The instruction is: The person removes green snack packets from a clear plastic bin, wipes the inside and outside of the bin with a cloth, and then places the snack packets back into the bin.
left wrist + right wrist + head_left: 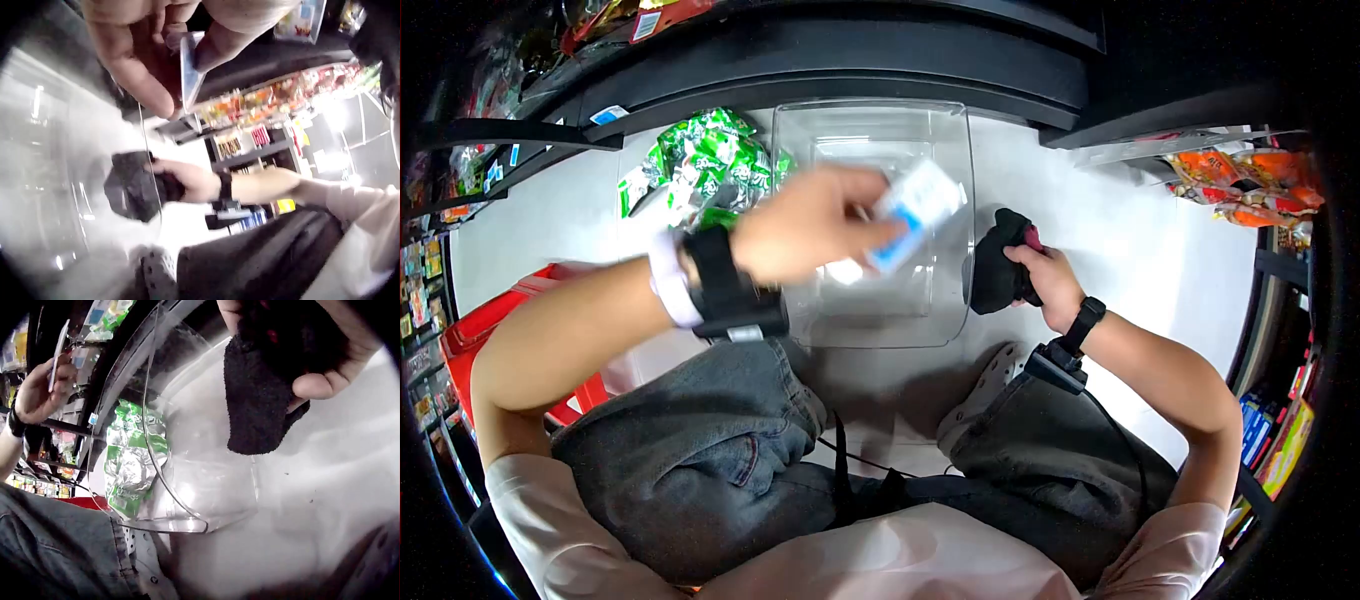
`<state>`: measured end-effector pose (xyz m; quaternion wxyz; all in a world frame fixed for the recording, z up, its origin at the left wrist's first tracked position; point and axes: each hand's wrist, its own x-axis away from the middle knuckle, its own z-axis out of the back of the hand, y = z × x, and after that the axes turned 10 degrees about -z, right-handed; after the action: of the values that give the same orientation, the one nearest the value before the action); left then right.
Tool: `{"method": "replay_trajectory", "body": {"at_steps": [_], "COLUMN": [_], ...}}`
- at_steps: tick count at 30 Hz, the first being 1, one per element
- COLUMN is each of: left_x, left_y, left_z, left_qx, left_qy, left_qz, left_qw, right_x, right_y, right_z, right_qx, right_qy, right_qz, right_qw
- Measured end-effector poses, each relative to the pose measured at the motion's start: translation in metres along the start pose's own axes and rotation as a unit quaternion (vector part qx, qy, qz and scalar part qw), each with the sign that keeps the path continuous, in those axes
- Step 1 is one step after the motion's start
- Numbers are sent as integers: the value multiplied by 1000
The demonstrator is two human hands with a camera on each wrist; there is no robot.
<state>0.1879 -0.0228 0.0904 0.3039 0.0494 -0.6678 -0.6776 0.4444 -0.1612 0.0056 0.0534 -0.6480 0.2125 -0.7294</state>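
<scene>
My left hand (pixel 810 225) pinches a thin white and blue card (pixel 915 215) between thumb and fingers, held above a clear plastic bin (pixel 956 330). Seen edge-on in the left wrist view, the card (pixel 189 75) looks flat and stiff. To the right of the bin, my right hand (pixel 1052 285) grips a bunched black cloth (pixel 998 265) with a bit of dark red showing. The cloth (pixel 256 400) has a fuzzy weave and hangs from the fingers beside the bin's wall. The bin stands on the pale floor between my feet and the shelf.
Green and silver snack packets (pixel 710 165) lie in a heap left of the bin. A red basket (pixel 475 335) stands by my left knee. Black shelving (pixel 830 65) runs along the front, with orange packets (pixel 1250 185) on the right side. A cable (pixel 1135 440) trails from my right wrist.
</scene>
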Motion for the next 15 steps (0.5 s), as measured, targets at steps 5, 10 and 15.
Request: {"method": "replay_trajectory", "body": {"at_steps": [5,10,15], "left_x": [-36,-68,-86], "left_y": [-14,-45,-65], "left_z": [71,121,138], "left_qx": [16,-31,-19], "left_qy": [198,259,344], "left_qz": [27,48,-21], "left_qw": [980,964,939], "right_x": [3,8,13], "right_y": [0,7,13], "right_z": [-4,-3,3], "right_qx": [0,6,0], "right_qy": [4,5,-9], "right_qz": [1,-16,-21], "right_qw": [1000,1000,1000]}}
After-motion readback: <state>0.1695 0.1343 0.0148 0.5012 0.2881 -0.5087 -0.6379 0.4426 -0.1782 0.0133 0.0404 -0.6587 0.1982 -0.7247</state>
